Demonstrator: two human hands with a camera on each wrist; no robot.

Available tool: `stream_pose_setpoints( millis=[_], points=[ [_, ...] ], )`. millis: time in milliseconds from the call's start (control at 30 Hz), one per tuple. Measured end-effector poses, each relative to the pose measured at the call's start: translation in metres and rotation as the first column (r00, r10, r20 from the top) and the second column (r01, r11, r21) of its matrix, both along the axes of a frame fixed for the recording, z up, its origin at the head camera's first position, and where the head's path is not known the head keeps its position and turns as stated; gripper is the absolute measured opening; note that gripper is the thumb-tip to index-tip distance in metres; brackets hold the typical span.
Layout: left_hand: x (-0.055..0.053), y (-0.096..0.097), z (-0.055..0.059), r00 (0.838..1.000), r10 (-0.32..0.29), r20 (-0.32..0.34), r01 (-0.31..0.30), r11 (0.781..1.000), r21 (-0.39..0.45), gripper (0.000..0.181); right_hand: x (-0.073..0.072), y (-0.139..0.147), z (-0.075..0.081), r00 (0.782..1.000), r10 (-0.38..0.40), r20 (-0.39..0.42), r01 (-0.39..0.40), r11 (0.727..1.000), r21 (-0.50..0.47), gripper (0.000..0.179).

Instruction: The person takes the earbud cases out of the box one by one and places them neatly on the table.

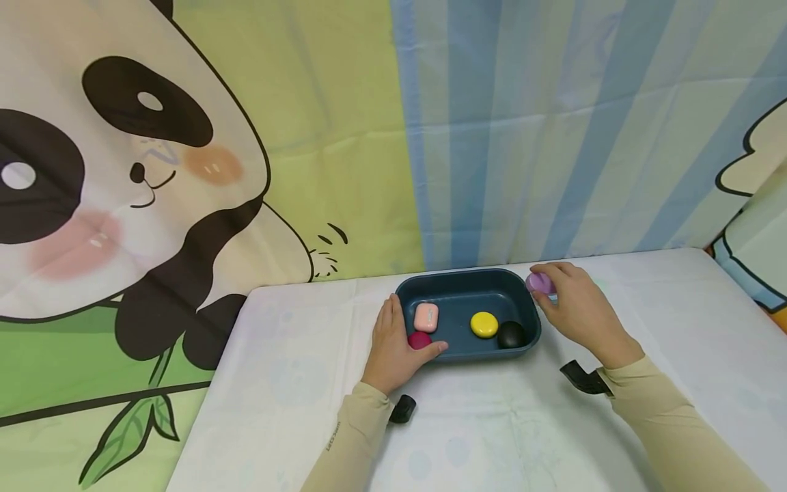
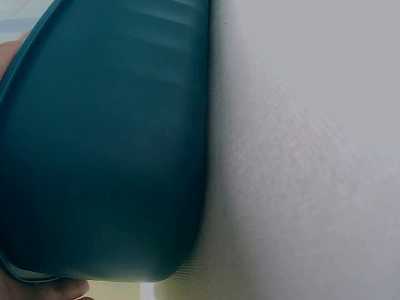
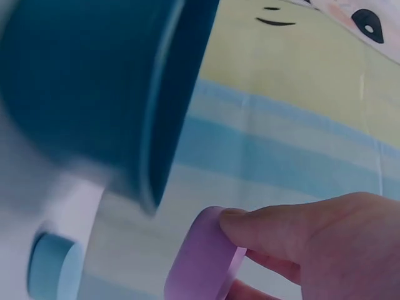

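Observation:
A dark blue oblong tub point(image 1: 458, 354) with rounded corners stands on the white table. My left hand point(image 1: 396, 348) grips its left front corner, thumb over the front rim and fingers along the left side. Beyond the tub's right end, my right hand point(image 1: 574, 304) pinches a lilac thick disc point(image 3: 203, 256) between thumb and fingers, just outside the rim. Inside the tub lie a pink rounded case point(image 1: 426, 317), a dark pink round piece point(image 1: 419, 340) partly covered by the left hand, a yellow round piece point(image 1: 484, 324) and a black one point(image 1: 511, 335).
In the right wrist view a light blue round piece point(image 3: 53, 267) rests on the table near the tub. A printed curtain with a panda point(image 1: 203, 171) hangs behind the table's back edge. Dark straps point(image 1: 584, 378) hang at both wrists.

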State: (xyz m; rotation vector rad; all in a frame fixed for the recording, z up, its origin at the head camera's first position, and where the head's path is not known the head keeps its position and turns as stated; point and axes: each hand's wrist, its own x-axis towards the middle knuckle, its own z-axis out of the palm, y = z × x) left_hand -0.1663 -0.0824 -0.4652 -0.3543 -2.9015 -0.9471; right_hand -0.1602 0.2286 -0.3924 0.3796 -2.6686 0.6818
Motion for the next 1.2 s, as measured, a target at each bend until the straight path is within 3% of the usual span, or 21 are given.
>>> stream_pose_setpoints(
  millis=[600, 867, 1200],
  points=[
    [0.001, -0.001, 0.001, 1.000, 0.003, 0.010, -0.003, 1.000, 0.015, 0.126, -0.004, 0.044, -0.013, 0.998, -0.048, 0.048, 0.046, 0.998, 0.041, 0.036],
    [-0.001, 0.000, 0.000, 1.000, 0.000, 0.018, 0.000, 1.000, 0.009, 0.126, -0.009, 0.064, -0.019, 0.984, -0.128, 0.124, 0.119, 0.990, 0.074, 0.039],
    [0.000, 0.000, 0.001, 1.000, -0.004, 0.018, 0.004, 1.000, 0.002, 0.126, -0.016, 0.090, -0.032, 0.975, -0.178, 0.135, 0.171, 0.983, 0.063, 0.037]
  ],
)
